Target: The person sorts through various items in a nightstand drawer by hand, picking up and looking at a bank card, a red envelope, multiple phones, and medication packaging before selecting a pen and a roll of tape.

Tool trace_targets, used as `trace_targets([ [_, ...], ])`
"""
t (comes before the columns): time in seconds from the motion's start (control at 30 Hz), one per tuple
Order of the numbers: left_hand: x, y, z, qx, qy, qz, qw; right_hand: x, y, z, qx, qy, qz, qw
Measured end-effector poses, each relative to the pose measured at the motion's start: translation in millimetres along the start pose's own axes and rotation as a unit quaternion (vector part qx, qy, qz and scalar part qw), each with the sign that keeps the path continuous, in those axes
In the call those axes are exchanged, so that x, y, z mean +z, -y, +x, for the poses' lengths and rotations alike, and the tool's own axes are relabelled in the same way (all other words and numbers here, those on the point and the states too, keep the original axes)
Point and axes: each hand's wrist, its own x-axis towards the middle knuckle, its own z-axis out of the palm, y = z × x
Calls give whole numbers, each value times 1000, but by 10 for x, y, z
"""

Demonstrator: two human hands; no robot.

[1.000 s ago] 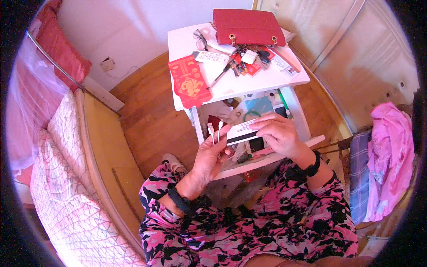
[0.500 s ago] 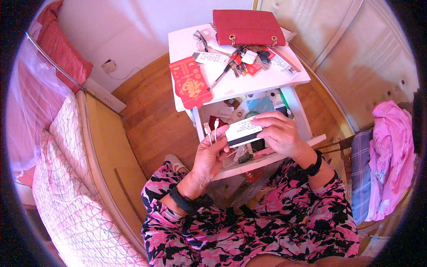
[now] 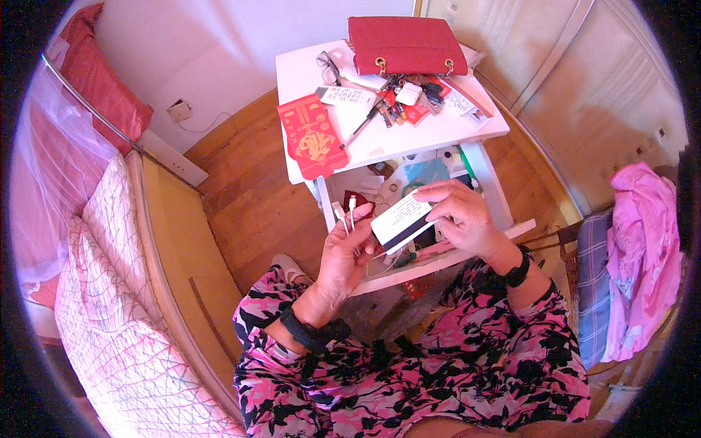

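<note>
My right hand (image 3: 464, 217) grips a white card with a dark stripe (image 3: 400, 222) over the open drawer (image 3: 438, 252) of a white bedside table (image 3: 438, 131). My left hand (image 3: 345, 255) is closed on white charging cables (image 3: 345, 213), whose two plug ends stick up above my fingers. The card's lower edge comes close to my left thumb. The drawer holds many small items, partly hidden by both hands.
On the tabletop lie a red purse (image 3: 405, 45), a red envelope (image 3: 312, 136), glasses (image 3: 328, 67), keys and several small things. A bed with a pink patterned cover (image 3: 102, 292) runs along my left. Pink clothes (image 3: 642, 255) hang on a chair at right.
Both hands have risen slightly above the drawer, and the card is now tilted up more toward me. The cables remain in my left hand.
</note>
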Motion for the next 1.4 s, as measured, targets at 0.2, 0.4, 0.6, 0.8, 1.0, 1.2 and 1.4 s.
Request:
trace_targets([
  [0.2,20,-63,-62,-92,79,67,990,-49,-66,-41,157,111,223,956],
  [0.4,69,9,-72,-115,70,85,987,66,15,-42,269,89,313,906],
  [0.6,43,-24,-48,-141,82,94,982,217,-102,-149,324,84,359,871],
  [0.8,132,2,-84,-133,29,103,985,323,-58,-124,405,51,345,845],
  [1.0,64,11,-20,-49,-38,60,996,183,-120,-148,468,63,464,750],
  [1.2,84,10,-44,-86,-25,60,994,207,-94,-142,432,83,335,833],
  [1.4,23,7,-29,-89,2,57,994,179,-59,-99,432,70,338,833],
])
